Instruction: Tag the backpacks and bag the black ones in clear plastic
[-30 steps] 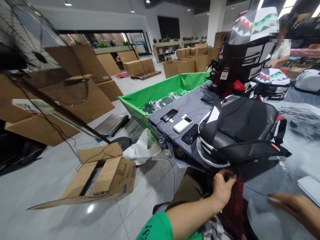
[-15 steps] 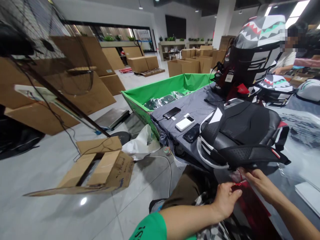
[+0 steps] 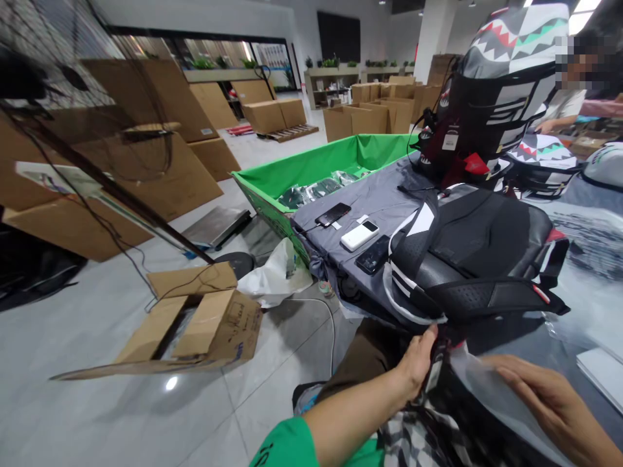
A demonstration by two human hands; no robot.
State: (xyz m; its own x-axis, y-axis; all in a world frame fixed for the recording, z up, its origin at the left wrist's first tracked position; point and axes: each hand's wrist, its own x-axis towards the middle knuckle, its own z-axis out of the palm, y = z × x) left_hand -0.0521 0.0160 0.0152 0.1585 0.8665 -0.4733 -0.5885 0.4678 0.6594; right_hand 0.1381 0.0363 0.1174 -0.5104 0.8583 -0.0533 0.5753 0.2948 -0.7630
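A black backpack (image 3: 487, 240) lies on the cloth-covered table with its padded back and straps facing up. My left hand (image 3: 416, 366) is closed on black bag material at the near side of the backpack, just below its white-piped edge. Over my lap, my right hand (image 3: 545, 395) lies against a translucent whitish sheet (image 3: 479, 376) beside dark material. Motion smears its fingers, and its thumb is hidden, so its grip is unclear. A bit of red shows between the hands.
Backpacks with a shark-tooth print (image 3: 511, 84) are stacked behind. Left of the bag lie a white power bank (image 3: 360, 235) and two dark phones. A green-lined bin (image 3: 311, 155) adjoins the table. An open carton (image 3: 228, 331) sits on the floor; a co-worker (image 3: 569, 107) is at far right.
My left hand has moved left and up to the dark edge. My right hand has shifted right and down. A whitish sheet now shows where red material lay between them.
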